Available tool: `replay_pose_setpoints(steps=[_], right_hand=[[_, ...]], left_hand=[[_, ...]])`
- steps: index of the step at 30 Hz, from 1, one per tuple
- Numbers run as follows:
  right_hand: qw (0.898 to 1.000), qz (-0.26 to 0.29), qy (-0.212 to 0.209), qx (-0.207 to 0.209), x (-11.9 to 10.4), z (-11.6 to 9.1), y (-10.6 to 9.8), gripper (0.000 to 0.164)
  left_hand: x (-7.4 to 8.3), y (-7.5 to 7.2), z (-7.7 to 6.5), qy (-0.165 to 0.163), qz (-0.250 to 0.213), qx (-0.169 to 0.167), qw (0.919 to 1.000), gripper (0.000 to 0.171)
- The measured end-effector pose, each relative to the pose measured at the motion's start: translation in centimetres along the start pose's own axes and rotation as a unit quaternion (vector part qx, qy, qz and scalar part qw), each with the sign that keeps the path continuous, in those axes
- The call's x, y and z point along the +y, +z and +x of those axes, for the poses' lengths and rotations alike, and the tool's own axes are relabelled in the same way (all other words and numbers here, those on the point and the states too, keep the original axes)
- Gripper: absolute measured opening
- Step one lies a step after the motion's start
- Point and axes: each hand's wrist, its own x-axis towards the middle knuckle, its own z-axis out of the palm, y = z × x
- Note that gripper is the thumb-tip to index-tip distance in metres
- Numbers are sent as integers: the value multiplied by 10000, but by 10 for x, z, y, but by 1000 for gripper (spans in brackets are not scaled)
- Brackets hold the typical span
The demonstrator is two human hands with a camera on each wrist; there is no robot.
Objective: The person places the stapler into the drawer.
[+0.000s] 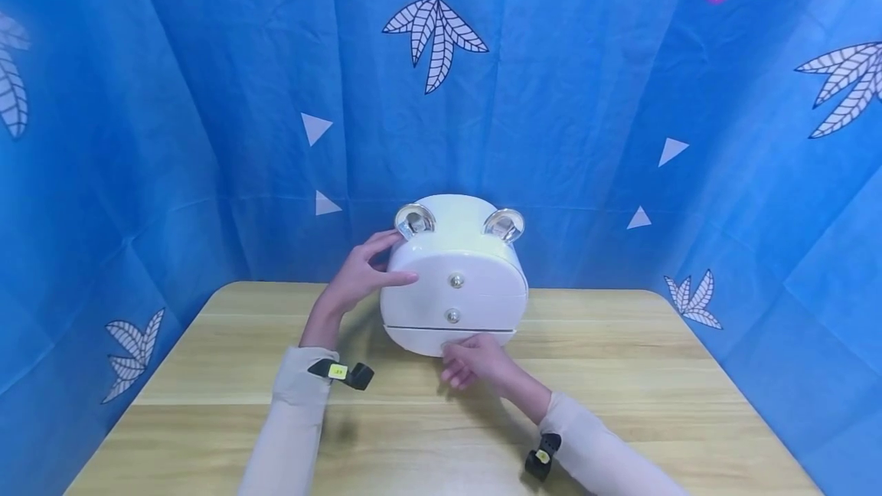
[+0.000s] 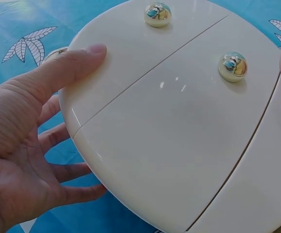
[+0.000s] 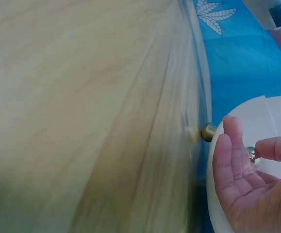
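Observation:
A white rounded storage box (image 1: 455, 243) with drawers and two shiny ear-shaped rings on top stands on the table. My left hand (image 1: 358, 274) rests along its left side, thumb on the front face and fingers fairly straight and spread against the side wall (image 2: 38, 145). Two round metallic knobs show on the front, the upper knob (image 1: 456, 280) and the middle knob (image 1: 452, 316). Low on the front, my right hand (image 1: 478, 362) pinches the knob (image 3: 252, 155) of the bottom drawer (image 1: 413, 339) between thumb and finger. A dark gap runs along that drawer's top edge.
The box stands near the back of a light wooden table (image 1: 241, 373). A blue patterned curtain (image 1: 551, 98) hangs behind the table and along both sides.

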Motion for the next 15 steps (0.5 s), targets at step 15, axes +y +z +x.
replay_pose_setpoints(steps=[15], right_hand=[[9998, -208, -40, 15, 2, 5, -6, 37]], left_hand=[[5, -1, 0, -6, 38, -65, 10000, 76]])
